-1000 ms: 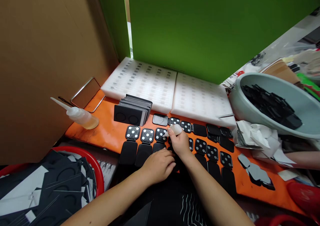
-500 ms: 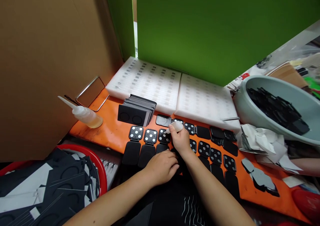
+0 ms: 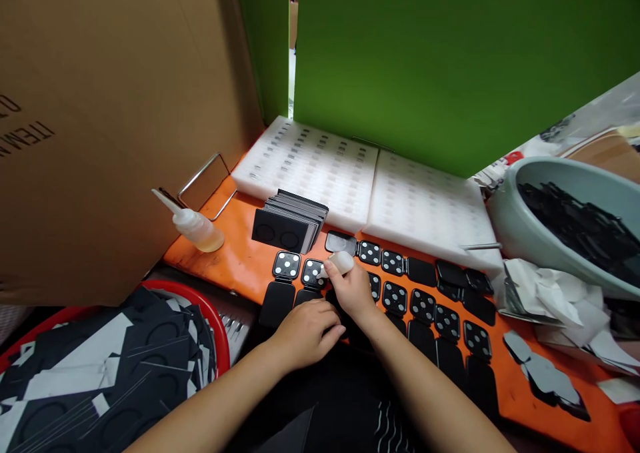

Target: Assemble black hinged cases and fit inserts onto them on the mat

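My right hand (image 3: 354,289) is closed around a small whitish squeeze bottle (image 3: 342,262). The bottle's thin nozzle points left and down at a black square piece with pale round dots (image 3: 313,273). Left of that lies a similar dotted piece (image 3: 287,265), joined to a plain black flap (image 3: 277,303). My left hand (image 3: 307,333) rests palm down by the near edge of the pieces, fingers bent and partly over dark flaps; whether anything is under them is hidden. Several more dotted pieces (image 3: 395,297) lie in rows to the right.
Two white foam blocks (image 3: 425,206) stand behind, with a card stack (image 3: 281,230) before them. A bottle of yellowish liquid (image 3: 199,230) leans at left near a metal stand (image 3: 200,173). A red basket (image 3: 223,339) is lower left; a grey-green tub (image 3: 505,219) is at right.
The view has shifted, so the scene sits further right. My right hand and the bottle have moved left from the third dotted piece to the second. My left hand has also moved slightly left.
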Tool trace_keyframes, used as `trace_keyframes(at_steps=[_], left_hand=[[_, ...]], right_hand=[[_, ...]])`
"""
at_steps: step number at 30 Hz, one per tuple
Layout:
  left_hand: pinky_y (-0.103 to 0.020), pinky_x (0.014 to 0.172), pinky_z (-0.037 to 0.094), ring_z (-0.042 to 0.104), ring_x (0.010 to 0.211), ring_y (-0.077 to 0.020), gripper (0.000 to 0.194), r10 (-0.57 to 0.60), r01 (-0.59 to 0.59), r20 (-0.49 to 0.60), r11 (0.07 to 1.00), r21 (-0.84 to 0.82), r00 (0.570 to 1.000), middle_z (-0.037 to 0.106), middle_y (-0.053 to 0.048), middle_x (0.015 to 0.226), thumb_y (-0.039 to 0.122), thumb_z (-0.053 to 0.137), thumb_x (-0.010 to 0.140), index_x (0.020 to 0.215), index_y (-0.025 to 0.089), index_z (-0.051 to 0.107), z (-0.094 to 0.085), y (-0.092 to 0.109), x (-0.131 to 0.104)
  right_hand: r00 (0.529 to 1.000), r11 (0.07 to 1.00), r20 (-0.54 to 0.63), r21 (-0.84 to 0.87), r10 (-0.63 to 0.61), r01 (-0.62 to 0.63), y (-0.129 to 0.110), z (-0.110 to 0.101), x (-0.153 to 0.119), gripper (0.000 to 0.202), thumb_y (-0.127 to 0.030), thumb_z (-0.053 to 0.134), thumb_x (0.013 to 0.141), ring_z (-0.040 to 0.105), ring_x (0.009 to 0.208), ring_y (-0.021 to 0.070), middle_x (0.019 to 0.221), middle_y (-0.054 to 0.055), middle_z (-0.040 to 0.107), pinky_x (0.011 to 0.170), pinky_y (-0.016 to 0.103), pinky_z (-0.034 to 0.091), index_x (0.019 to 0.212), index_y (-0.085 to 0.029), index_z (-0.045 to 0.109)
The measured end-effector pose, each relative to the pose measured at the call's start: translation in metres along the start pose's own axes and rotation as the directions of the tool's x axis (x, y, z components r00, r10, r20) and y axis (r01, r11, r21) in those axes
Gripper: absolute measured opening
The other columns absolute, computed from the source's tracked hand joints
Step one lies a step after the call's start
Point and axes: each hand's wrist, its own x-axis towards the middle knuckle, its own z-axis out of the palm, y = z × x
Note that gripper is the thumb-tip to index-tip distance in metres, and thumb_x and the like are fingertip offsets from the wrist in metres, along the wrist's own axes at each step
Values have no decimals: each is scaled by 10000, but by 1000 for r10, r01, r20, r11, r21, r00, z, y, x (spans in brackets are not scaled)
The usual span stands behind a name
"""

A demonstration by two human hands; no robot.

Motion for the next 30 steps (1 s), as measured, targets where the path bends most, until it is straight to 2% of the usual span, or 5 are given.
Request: trace_keyframes(at_steps=[4, 11, 18, 23, 30], left_hand=[[-291, 749, 468, 596, 798, -168, 162, -12, 11, -15, 999, -50, 1000, 656, -27, 828, 229, 497, 859, 785, 183, 633, 2, -3, 1], [-291, 747, 460, 596, 795, -170, 161, -16, 15, -7, 998, -59, 1000, 654, -25, 832, 239, 503, 860, 786, 187, 636, 2, -4, 0], [-278, 752, 448, 587, 801, -160, 147, 4, -5, -8, 997, -77, 1000, 657, -22, 845, 233, 509, 859, 797, 182, 631, 1, -4, 0], [-317, 770, 419, 577, 777, -170, 189, 28, -30, -104, 999, -21, 994, 657, -24, 800, 269, 491, 876, 768, 180, 618, -14, -10, -10], [-301, 680, 401, 548, 665, -158, 240, -72, 72, -173, 997, -6, 982, 609, -16, 662, 292, 494, 867, 672, 182, 582, -22, -29, -21]], right_hand=[[1000, 997, -21, -72, -12, 10, 1, -3, 3, 354, -508, 511, 803, 570, 620, 178, 656, 34, 636, 591, 267, 409, 757, -171, 611], [999, 994, -39, 103, 31, -27, -4, 8, 11, 352, -510, 504, 806, 586, 635, 180, 645, 21, 639, 589, 265, 419, 755, -179, 611], [997, 999, -68, 29, 33, -31, -1, 9, 17, 355, -524, 528, 788, 543, 578, 167, 595, 12, 608, 563, 264, 390, 698, -183, 572], [998, 976, -8, 209, 60, -57, -11, 13, 16, 359, -517, 493, 816, 561, 611, 161, 642, 9, 621, 590, 260, 410, 733, -178, 578], [995, 995, 95, 100, -25, 15, -31, 40, 16, 322, -493, 514, 816, 563, 614, 158, 658, 8, 630, 564, 245, 373, 735, -187, 573]])
